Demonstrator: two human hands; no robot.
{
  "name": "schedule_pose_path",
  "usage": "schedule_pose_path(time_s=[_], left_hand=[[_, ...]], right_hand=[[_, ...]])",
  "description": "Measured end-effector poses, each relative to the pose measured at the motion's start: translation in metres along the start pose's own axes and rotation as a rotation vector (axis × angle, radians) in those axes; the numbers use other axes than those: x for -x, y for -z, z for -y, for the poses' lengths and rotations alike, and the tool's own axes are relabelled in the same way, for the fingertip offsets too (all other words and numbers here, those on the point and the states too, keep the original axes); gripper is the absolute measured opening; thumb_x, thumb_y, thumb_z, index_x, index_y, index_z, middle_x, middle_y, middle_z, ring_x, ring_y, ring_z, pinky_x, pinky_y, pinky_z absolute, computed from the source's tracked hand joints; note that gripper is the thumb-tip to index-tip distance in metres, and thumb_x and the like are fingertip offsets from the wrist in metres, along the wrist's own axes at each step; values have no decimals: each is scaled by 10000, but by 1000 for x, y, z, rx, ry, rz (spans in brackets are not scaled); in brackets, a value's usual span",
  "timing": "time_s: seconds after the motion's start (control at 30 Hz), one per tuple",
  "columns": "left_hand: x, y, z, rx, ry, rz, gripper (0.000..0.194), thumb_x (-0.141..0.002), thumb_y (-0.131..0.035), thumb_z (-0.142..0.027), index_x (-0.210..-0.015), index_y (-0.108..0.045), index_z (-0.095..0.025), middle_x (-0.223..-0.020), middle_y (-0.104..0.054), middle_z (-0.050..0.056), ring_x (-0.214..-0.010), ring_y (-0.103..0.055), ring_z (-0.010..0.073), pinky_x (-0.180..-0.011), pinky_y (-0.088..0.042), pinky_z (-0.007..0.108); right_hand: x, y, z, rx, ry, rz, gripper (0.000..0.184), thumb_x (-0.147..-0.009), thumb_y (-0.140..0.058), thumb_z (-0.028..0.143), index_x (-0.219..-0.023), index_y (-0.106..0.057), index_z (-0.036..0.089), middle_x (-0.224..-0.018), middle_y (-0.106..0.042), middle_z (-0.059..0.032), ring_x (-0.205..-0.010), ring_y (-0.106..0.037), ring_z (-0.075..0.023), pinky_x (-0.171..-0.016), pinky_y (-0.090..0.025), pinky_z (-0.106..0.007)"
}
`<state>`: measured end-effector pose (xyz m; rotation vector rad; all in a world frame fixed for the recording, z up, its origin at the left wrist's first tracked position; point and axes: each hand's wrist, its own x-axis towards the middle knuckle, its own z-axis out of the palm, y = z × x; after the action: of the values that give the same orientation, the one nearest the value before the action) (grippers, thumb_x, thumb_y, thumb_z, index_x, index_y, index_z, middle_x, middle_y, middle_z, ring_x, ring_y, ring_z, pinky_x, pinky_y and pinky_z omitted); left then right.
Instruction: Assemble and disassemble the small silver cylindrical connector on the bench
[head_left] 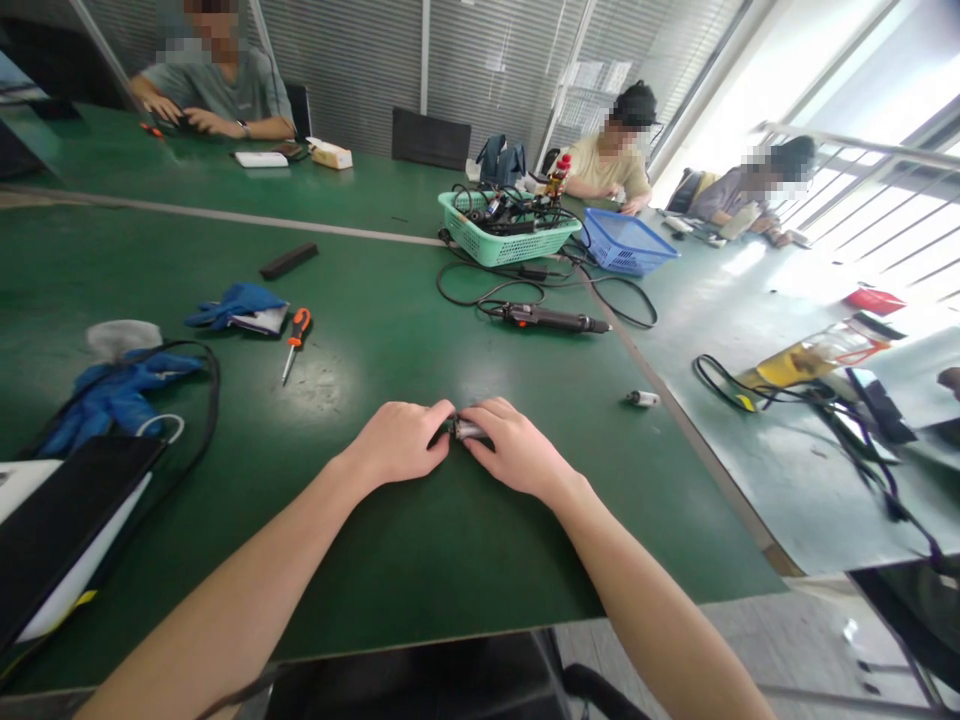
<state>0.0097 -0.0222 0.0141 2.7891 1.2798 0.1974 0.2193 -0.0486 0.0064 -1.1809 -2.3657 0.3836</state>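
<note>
clasping a small silvery cylinder (471, 430) in the right hand (521, 448), low at the green worktop (420, 560). curling the left hand (401, 440) close by the cylinder's dark end; cannot tell whether gripping it. lying well apart: 1 black power tool (556, 319) beyond, 1 orange-handled screwdriver (297, 338) to the left, 1 small metallic part (643, 399) to the right.

L grip (405, 440), R grip (521, 445) at silvery cyl. (470, 430)
</note>
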Motion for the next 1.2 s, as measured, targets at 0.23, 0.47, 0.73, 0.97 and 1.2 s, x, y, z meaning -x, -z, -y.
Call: schedule_pose_path(time_s=[0.23, 0.47, 0.73, 0.97, 1.2], left_hand=[[0, -1, 0, 21, -34, 9, 223, -932, -440, -358, -1059, -565, -225, -839, -718, 47, -758, -691, 231, -642, -458, 308], [0, -3, 1, 33, -80, 3, 218, -949, -432, -366, -1047, -565, -224, -841, -715, 38, -760, -688, 227, -631, -440, 300], [-2, -7, 0, 7, -74, -6, 233, -950, -444, -367, -1077, -571, -220, -836, -717, 42, -753, -686, 220, -624, -435, 296], [-3, -5, 1, -17, -58, -5, 216, -951, -441, -371, -1041, -559, -213, -792, -704, 34, -713, -678, 228, -589, -404, 297], [-3, -5, 0, -41, -81, 5, 187, -953, -429, -348, -946, -555, -210, -792, -701, 36, -709, -675, 224, -586, -391, 295]], right_hand=[[3, 4, 0, 5, 6, 23, 372, -882, -630, 237, -1250, -573, 231, -1159, -644, -83, -1105, -570, -250, -957, -508, -424], [3, -1, 0, 31, -14, 28, 261, -921, -617, 297, -1166, -601, 208, -1061, -674, -74, -1019, -585, -238, -906, -509, -406], [2, -4, -2, 42, -11, 11, 254, -913, -629, 321, -1137, -618, 201, -1018, -670, -72, -996, -579, -234, -900, -496, -391], [2, -6, -2, 65, -47, 20, 263, -918, -607, 308, -1158, -612, 200, -1033, -658, -82, -1014, -569, -237, -914, -486, -385], [3, -5, -3, 67, -40, 28, 256, -930, -587, 289, -1171, -602, 202, -1053, -658, -79, -1027, -563, -236, -922, -479, -379]])
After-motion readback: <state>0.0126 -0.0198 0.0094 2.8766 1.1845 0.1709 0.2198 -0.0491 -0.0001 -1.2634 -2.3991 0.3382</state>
